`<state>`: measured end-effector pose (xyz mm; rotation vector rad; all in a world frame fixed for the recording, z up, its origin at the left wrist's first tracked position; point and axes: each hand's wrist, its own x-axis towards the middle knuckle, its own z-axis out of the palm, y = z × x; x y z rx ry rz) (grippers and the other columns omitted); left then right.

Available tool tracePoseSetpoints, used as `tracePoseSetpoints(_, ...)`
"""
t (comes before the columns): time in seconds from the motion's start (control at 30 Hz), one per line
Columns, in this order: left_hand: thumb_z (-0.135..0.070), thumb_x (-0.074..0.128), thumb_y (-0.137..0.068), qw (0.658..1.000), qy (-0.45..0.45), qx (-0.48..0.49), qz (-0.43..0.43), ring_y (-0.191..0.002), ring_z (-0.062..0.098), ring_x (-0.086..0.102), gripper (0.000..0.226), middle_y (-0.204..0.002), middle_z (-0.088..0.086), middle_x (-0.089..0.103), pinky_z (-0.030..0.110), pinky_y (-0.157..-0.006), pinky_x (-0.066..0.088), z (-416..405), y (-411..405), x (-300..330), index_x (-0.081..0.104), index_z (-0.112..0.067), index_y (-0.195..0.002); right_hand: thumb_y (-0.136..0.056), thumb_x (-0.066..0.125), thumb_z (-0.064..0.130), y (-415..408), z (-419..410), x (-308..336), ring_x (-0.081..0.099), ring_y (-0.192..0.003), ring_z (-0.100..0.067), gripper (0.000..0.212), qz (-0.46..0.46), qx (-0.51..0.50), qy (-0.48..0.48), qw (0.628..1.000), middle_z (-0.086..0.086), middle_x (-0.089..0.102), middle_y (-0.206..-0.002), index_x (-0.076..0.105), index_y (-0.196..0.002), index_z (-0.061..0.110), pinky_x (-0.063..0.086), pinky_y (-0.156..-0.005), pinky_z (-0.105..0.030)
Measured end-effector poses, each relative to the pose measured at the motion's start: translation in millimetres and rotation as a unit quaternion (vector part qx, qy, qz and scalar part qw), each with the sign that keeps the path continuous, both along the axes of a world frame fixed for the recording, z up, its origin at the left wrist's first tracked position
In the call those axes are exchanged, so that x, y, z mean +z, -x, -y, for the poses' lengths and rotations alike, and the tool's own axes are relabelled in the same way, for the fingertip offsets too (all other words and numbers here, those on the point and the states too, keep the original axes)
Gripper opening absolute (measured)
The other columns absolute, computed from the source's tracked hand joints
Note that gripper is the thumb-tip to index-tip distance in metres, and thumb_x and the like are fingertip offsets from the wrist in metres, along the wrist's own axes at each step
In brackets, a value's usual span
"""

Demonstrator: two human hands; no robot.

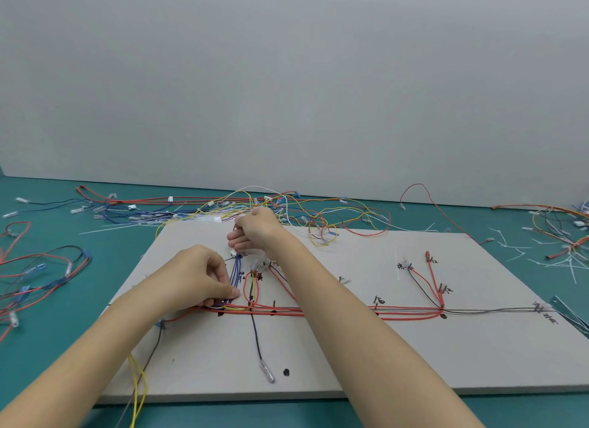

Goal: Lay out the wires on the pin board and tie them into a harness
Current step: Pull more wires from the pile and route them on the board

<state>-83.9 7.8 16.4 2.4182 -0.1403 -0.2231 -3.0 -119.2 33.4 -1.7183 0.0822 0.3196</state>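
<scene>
A grey wall (287,76) fills the upper half of the frame. Below it a teal table (47,348) runs across the lower half, and on it, in the lower centre, lies the pale pin board (414,357) with black marks and handwritten labels.

Two bare forearms reach in from the bottom edge. The left hand (204,276), left of centre, pinches the lower end of a bunch of blue wires (235,274) between thumb and fingertips, just where they bend into the red trunk (398,312) running across the board to the right. The right hand (255,230), above it near the board's far edge, is curled into a loose fist; what it grips I cannot tell, though a red strand shows at its left.

Loose wires (318,210) lie tangled along the far edge at centre, more (35,281) at the left edge. White cable ties (541,255) are scattered at right. A black lead (258,341) with a metal tip runs down the board below centre, and yellow wires (138,386) hang off the near left corner.
</scene>
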Motion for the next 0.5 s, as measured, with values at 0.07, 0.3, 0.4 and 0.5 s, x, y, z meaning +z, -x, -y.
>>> tracePoseSetpoints(0.07,-0.031,0.086,-0.07,1.0,-0.003,-0.001,0.001,-0.044,0.009,0.057,0.027,-0.058,0.006,0.07,0.021,-0.05,0.045,0,1,0,0.068,-0.011,-0.069,-0.099,0.032,-0.002,0,0,1,0.035,-0.039,-0.014,0.02,0.008,0.021,-0.001,1.0,-0.014,0.04,-0.062,0.038,-0.086,0.012,0.028,-0.036,-0.02)
tracePoseSetpoints(0.3,-0.03,0.086,-0.07,1.0,-0.002,-0.002,-0.001,-0.044,0.009,0.055,0.027,-0.058,0.005,0.07,0.022,-0.052,0.045,0,0,1,0.068,-0.01,-0.07,-0.099,0.033,0.0,2,-9,-2,0.041,-0.048,-0.021,0.027,0.05,0.06,0.062,0.995,-0.017,0.048,-0.068,0.045,-0.076,0.006,0.034,-0.043,-0.021)
tracePoseSetpoints(0.4,-0.032,0.085,-0.071,1.0,-0.001,-0.005,-0.004,-0.044,0.008,0.055,0.027,-0.057,0.004,0.069,0.019,-0.048,0.044,-1,0,1,0.068,-0.011,-0.069,-0.1,0.038,0.005,5,-14,-3,0.049,-0.055,-0.026,0.021,0.083,0.084,0.111,0.987,-0.022,0.056,-0.078,0.052,-0.086,0.002,0.043,-0.052,-0.028)
tracePoseSetpoints(0.5,-0.03,0.084,-0.074,1.0,0.017,-0.008,-0.02,-0.044,0.008,0.058,0.029,-0.056,0.004,0.069,0.017,-0.044,0.044,-3,0,5,0.067,-0.007,-0.071,-0.095,0.043,0.006,7,-21,-4,0.057,-0.069,-0.031,0.025,0.143,0.106,0.2,0.964,-0.027,0.065,-0.083,0.058,-0.076,-0.001,0.053,-0.071,-0.044)
